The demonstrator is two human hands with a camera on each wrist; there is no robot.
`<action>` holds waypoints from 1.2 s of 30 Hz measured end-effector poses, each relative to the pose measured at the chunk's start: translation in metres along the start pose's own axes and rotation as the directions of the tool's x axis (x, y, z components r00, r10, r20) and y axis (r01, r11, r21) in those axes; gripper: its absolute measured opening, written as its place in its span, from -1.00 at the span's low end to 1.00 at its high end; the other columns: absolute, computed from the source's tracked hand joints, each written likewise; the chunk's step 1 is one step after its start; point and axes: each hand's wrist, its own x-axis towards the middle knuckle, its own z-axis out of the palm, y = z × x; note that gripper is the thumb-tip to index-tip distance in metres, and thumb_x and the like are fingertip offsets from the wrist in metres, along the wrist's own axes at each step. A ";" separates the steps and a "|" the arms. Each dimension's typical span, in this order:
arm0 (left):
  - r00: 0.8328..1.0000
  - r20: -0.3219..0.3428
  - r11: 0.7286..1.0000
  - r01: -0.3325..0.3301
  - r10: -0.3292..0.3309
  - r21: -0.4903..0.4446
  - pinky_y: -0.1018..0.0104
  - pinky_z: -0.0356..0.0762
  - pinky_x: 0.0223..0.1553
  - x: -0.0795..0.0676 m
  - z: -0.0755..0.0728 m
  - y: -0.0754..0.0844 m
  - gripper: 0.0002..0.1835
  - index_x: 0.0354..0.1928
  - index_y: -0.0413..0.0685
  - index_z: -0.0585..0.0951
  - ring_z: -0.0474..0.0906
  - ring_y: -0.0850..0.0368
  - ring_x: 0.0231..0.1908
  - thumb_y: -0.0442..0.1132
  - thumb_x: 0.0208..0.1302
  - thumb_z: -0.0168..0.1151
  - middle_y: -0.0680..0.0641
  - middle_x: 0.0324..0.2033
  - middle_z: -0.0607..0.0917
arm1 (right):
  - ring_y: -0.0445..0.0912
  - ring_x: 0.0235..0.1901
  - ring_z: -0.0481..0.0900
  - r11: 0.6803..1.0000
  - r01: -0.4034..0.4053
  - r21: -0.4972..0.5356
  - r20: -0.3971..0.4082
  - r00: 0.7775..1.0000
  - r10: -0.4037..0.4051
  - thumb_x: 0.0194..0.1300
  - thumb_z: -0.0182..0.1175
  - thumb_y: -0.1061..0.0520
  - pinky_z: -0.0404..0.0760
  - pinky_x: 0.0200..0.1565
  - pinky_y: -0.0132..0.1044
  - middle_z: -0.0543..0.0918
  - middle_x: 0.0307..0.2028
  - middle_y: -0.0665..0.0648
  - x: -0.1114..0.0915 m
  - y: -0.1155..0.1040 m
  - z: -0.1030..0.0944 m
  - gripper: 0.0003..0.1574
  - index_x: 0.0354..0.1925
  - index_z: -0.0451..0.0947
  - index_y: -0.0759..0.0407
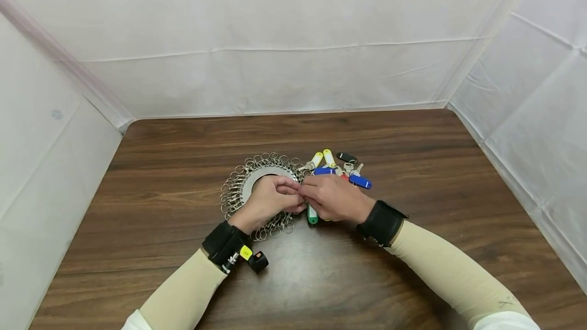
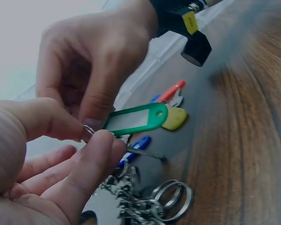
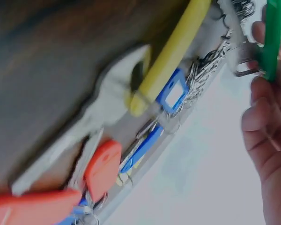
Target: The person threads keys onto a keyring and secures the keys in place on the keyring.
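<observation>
In the left wrist view my left hand (image 2: 61,173) pinches a small metal ring (image 2: 88,130) between thumb and forefinger. My right hand (image 1: 334,196) meets it fingertip to fingertip and pinches the end of a green key tag (image 2: 136,119) with a white label. A key (image 2: 147,153) shows edge-on beside the left thumb. In the head view the green tag hangs just under the fingers, and the left hand (image 1: 270,198) lies over a round metal key ring holder (image 1: 249,187) edged with many small rings. Fingers hide where ring and tag join.
Right of the holder lie keys with tags: two yellow (image 1: 328,157), a black (image 1: 346,157), blue (image 1: 360,182) and red (image 3: 103,168). They rest on a dark wooden table (image 1: 160,167), with white sheeting (image 1: 293,80) hanging behind and at both sides.
</observation>
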 end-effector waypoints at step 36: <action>0.992 -0.103 0.988 -0.087 0.074 -0.129 0.18 0.66 -0.23 0.000 0.011 -0.009 -0.65 -0.11 -0.46 0.54 0.66 -0.13 -0.28 -0.64 -0.02 0.29 -0.35 -0.25 0.67 | -0.33 -0.30 0.53 0.930 -0.209 0.303 0.077 0.978 0.194 0.22 0.24 0.33 0.60 -0.30 -0.30 0.61 -0.29 -0.12 -0.004 0.004 -0.007 -0.76 -0.22 0.57 0.00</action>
